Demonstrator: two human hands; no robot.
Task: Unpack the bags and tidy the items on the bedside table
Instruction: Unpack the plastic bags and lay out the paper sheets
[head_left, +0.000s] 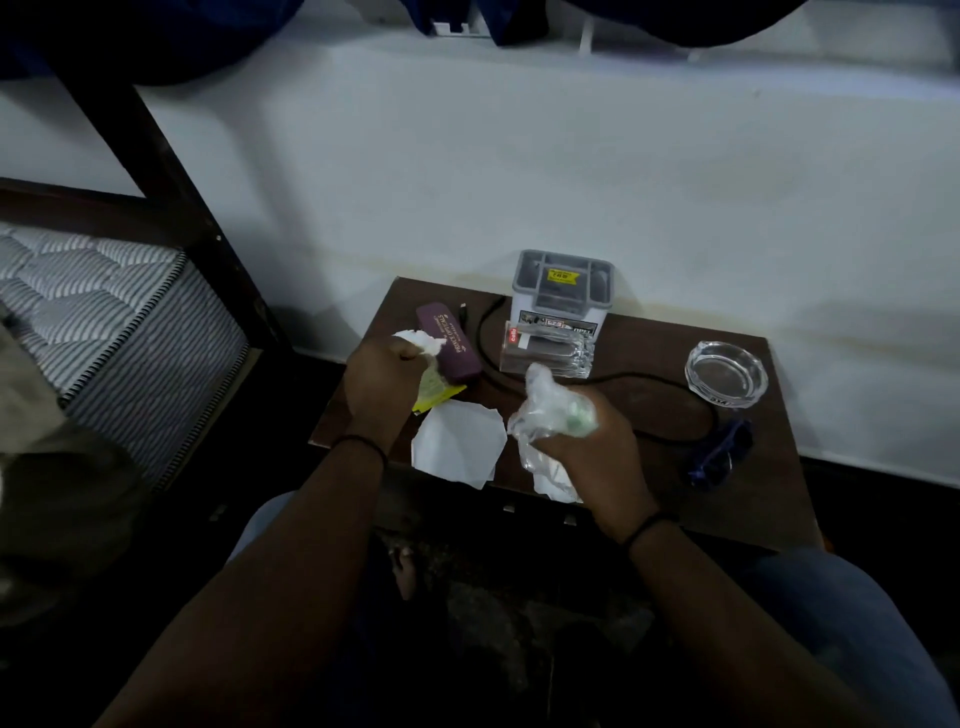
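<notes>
The dark wooden desk (675, 499) stands against the pale wall, its back edge touching it, its left edge near the dark bed frame (171, 171) and mattress (104, 312); bare wood shows at the front right corner and between the black cable (670, 387) and the front edge; the back is crowded by a grey lidded container (563, 283) with a clear pack (545, 351) just in front of it, a purple glasses case (449, 340) to their left, and a glass ashtray (726, 371) near the right edge; blue glasses (722, 454) lie below the ashtray, and a white paper (460, 441) lies at the front edge between the forearms; the left hand (382, 379) is held over the left side of the desk, fingers curled tight around a crumpled white wad (420, 340) and a yellow-green wrapper (434, 392); the right hand (587, 447) hovers over the front middle, fisted around a clear plastic bag (540, 410) with something green inside, too blurred to name; the bag's lower end hangs past the front edge; both wrists wear a dark band; the floor below is dim and hard to read.
</notes>
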